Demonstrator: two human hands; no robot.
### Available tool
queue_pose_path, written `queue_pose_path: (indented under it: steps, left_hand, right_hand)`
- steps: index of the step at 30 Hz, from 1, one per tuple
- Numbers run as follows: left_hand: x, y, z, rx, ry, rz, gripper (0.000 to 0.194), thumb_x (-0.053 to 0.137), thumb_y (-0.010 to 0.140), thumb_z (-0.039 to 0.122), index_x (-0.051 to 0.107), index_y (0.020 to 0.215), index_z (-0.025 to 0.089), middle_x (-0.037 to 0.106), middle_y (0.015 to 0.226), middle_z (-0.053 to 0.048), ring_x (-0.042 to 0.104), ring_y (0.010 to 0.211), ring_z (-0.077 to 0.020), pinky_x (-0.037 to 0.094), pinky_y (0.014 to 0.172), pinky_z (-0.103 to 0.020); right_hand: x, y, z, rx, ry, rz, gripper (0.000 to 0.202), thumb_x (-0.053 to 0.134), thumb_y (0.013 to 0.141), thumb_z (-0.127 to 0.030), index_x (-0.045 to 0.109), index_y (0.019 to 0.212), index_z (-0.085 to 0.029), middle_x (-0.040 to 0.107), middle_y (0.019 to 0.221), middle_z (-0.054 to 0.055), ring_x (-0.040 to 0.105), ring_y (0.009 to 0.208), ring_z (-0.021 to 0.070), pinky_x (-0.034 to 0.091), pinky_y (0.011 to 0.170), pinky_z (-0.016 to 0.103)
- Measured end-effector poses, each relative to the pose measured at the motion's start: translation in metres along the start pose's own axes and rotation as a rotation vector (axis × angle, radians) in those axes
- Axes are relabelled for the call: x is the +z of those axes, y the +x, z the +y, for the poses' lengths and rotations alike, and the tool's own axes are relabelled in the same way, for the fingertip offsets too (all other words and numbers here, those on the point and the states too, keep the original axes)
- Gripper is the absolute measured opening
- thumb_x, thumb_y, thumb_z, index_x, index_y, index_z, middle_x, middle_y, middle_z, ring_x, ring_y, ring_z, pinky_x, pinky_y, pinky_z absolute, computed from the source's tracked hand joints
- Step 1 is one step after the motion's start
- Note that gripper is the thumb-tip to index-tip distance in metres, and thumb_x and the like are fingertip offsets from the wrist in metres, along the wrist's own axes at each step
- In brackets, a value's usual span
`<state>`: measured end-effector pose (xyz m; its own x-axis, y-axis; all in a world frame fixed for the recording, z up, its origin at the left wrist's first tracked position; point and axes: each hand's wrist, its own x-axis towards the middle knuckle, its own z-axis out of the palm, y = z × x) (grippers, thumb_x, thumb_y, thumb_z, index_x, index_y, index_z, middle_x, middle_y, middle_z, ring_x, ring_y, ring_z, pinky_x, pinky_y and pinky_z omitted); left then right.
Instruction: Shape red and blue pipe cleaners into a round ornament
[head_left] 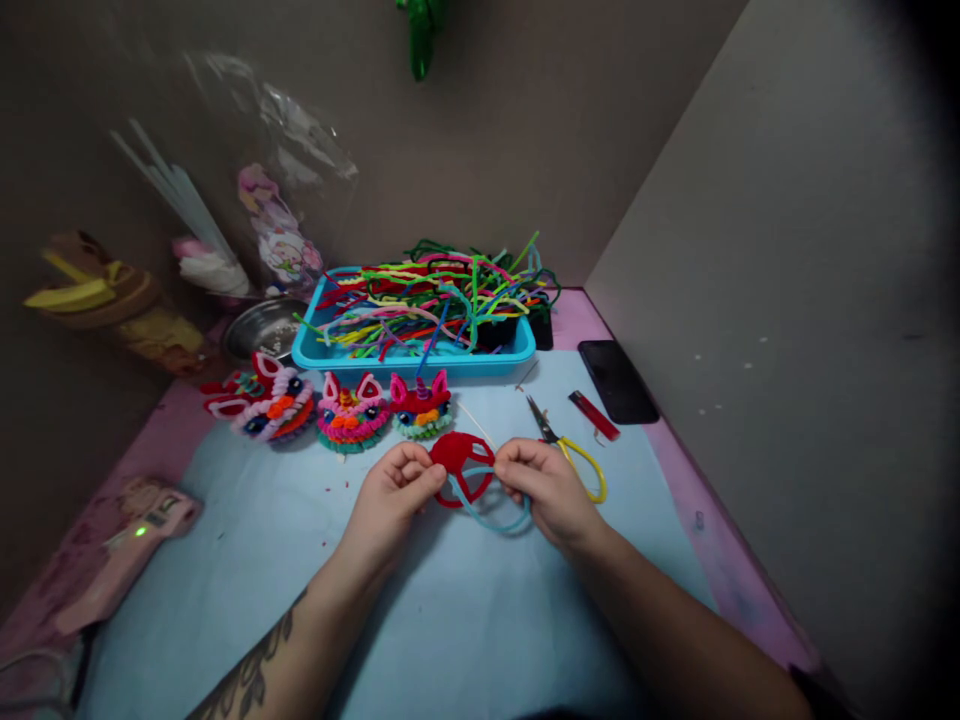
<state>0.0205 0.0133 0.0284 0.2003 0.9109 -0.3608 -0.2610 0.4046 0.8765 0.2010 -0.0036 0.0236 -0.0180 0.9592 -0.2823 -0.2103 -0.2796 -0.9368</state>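
Near the middle of the blue mat, my left hand [397,488] pinches the left side of a red fuzzy piece [452,453] that has open loops on its right and below. A light blue pipe cleaner [491,524] curves beneath it, running from my left fingertips to my right hand [546,485]. My right hand is closed on that blue pipe cleaner beside the red loops. Scissors with yellow handles [584,466] lie just behind my right hand. Three colourful fuzzy animal heads, one of them pink and orange [352,412], stand in a row behind my left hand.
A blue tray [412,366] full of pipe cleaners stands at the back, with a metal bowl [262,330] on its left. A black phone [618,381] and a red-cased tool [594,415] lie at right. A pink glue gun [131,555] with a lit green light lies left.
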Motion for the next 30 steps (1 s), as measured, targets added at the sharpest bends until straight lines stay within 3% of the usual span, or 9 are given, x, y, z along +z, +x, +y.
queue_pose_path:
  steps: [30]
  left_hand:
    - [-0.0037,0.0007,-0.0035,0.032,0.010,0.010,0.035,0.077,0.062,0.035,0.050,0.070,0.016,0.045,0.047,0.008,0.034,0.042,-0.0032,0.020,0.044,-0.016]
  right_hand:
    - [0.0017,0.0011,0.0019,-0.067,-0.071,0.019,0.018,0.064,0.067,-0.031,0.057,0.061,-0.016,0.044,0.048,-0.007,0.035,0.045,0.0063,0.025,0.047,0.021]
